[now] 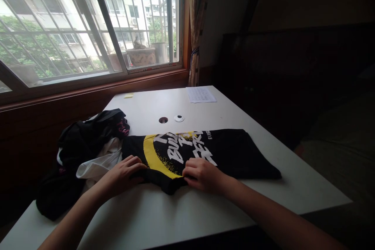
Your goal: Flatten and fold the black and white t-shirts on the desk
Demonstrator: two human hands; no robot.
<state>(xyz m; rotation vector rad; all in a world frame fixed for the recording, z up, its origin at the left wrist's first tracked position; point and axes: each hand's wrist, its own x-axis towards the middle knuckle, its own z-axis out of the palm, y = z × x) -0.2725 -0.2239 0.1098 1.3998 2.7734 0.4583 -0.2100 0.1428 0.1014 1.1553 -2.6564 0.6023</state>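
Observation:
A black T-shirt [234,152] with a yellow band and white lettering lies folded lengthwise across the white table [187,218]. At its near left edge, my left hand [130,170] has its fingers curled over the black fabric. My right hand [202,174] grips the near edge by the end of the yellow band, fingers bent and thumb low. Between the two hands a sleeve-like flap of the shirt [168,185] sticks out toward me. The fabric under my fingers is partly hidden.
Left of the shirt is a heap of dark clothes [84,136] with a white cloth [98,168] poking out. Farther back are a cable hole [163,120], its white cover ring [179,118], paper sheets [201,95] and a yellow note [128,95]. A barred window [146,19] stands behind.

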